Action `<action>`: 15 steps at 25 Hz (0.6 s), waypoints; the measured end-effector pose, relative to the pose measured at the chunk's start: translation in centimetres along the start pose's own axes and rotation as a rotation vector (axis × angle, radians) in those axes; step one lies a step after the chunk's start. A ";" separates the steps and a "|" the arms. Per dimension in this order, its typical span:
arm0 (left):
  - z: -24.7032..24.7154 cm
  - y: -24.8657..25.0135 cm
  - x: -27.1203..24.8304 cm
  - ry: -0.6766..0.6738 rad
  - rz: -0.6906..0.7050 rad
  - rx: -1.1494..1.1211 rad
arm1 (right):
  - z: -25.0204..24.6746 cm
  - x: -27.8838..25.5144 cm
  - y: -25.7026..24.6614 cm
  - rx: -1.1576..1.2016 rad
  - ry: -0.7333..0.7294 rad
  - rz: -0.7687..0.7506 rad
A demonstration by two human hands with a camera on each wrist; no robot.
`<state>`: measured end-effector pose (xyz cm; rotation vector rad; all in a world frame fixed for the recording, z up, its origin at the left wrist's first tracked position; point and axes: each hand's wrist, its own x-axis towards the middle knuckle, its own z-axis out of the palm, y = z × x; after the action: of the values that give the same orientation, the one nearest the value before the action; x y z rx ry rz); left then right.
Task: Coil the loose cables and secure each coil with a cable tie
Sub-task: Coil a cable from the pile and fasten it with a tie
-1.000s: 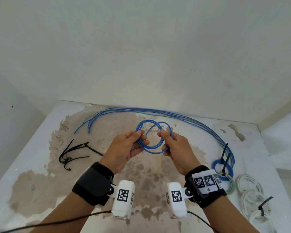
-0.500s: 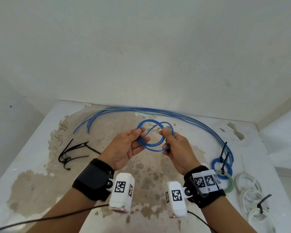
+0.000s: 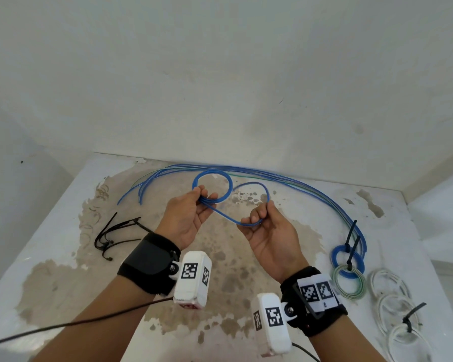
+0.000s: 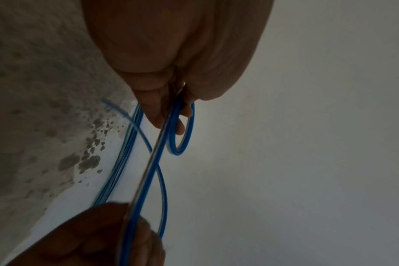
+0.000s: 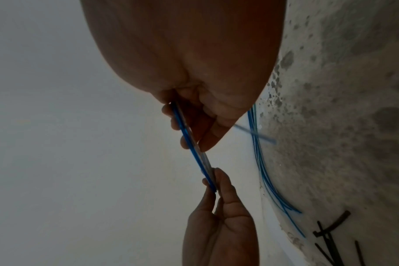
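A blue cable hangs in the air between both hands above the stained table (image 3: 63, 257). My left hand (image 3: 205, 195) pinches a small round coil (image 3: 212, 171) of it at the bottom, with the loop standing up. From there one strand (image 3: 225, 216) runs down-right to my right hand (image 3: 259, 215), which pinches it. The free end (image 3: 254, 183) arcs up behind that hand. In the left wrist view the coil (image 4: 178, 153) shows below the fingertips. In the right wrist view the strand (image 5: 194, 153) stretches to the left hand (image 5: 216, 189).
Several loose blue cables (image 3: 298, 184) curve along the back of the table. Black cable ties (image 3: 110, 236) lie at the left. At the right lie a tied blue coil (image 3: 336, 259), a green-white coil (image 3: 349, 295) and tied white coils (image 3: 392, 309).
The hands have moved apart. My right hand has drawn a strand out and down to the right, while the left hand keeps the coil, now a single upright loop.
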<state>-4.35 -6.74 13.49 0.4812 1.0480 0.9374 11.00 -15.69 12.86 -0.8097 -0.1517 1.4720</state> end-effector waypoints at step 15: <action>-2.1 0.9 -3.7 -0.353 -0.103 0.342 | -1.1 0.8 -3.9 -0.623 0.048 -0.151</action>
<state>-7.30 -9.54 15.07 0.8360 0.9010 0.5546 14.95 -14.97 13.93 -1.3000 -0.6430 1.2668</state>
